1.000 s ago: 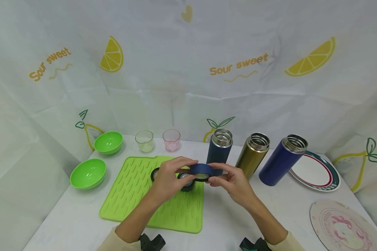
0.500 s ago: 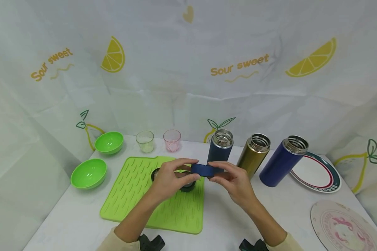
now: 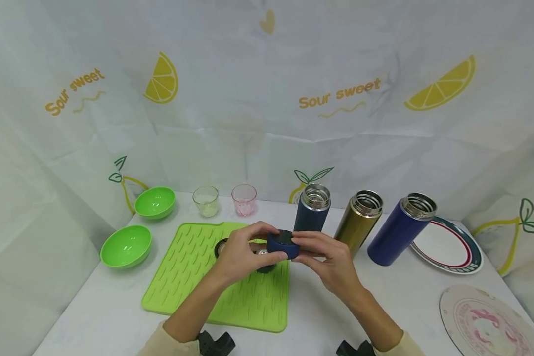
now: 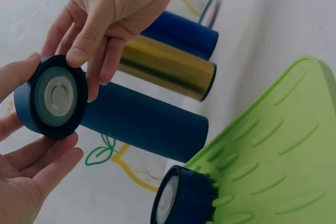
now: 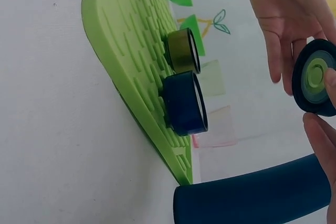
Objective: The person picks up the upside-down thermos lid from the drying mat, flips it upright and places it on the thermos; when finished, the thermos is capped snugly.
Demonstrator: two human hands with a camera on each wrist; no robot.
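Note:
Both hands hold a dark blue bottle lid (image 3: 283,244) in the air over the right edge of the green mat (image 3: 178,282). My left hand (image 3: 238,254) pinches it from the left, thumb at the near side. From the right, my right hand (image 3: 333,262) pinches the lid between thumb and fingers. The lid's dark top shows in the head view; its ringed underside shows in both wrist views. Partly behind the left hand, a blue lid (image 5: 184,103) and a gold lid (image 5: 182,51) lie underside up on the mat.
Behind the right hand stand a dark teal bottle (image 3: 311,210), a gold bottle (image 3: 358,220) and a blue bottle (image 3: 398,232), all uncapped. Plates (image 3: 465,264) lie at right. Two glasses (image 3: 244,200) stand at the back, two green bowls (image 3: 125,247) at left.
The lid has been tilted between the fingers: its underside showed first, then only its side, and now its top faces up toward the head view. The hands stay in nearly the same place.

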